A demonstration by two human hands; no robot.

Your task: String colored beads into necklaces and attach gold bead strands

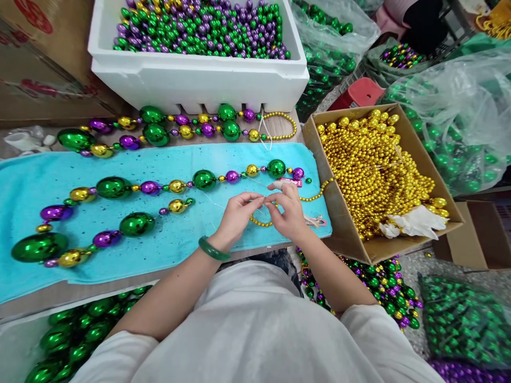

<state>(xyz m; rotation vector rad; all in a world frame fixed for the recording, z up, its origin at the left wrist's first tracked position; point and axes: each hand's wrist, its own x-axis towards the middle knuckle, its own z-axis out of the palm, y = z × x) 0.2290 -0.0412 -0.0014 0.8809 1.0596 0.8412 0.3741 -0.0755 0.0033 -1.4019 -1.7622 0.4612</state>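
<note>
Site appeared to be a bead-stringing workshop: a bead strand point(114, 187) lay on a blue cloth point(167, 160) over the worktop point(120, 281), amid a white foam box point(199, 80) of green and purple beads point(199, 34), an open carton point(347, 246) of gold bead strings point(371, 175), and plastic bags point(463, 319) of green beads point(447, 151).

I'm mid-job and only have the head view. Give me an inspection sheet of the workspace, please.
Surface: blue towel, dotted with dark specks.
Job's things: strand of green, purple and gold beads laid in an open loop; gold bead strand running from the cardboard box onto the towel.
Clutter: loose green bead and small pink item near the right hand; crumpled white tissue in the cardboard box.
Hands: left hand and right hand meet at the fingertips; anything between them is too small to tell.
Cables: nothing seen.
Surroundings: white foam box of beads beyond the towel; bag of green beads on the floor, lower right.
</note>
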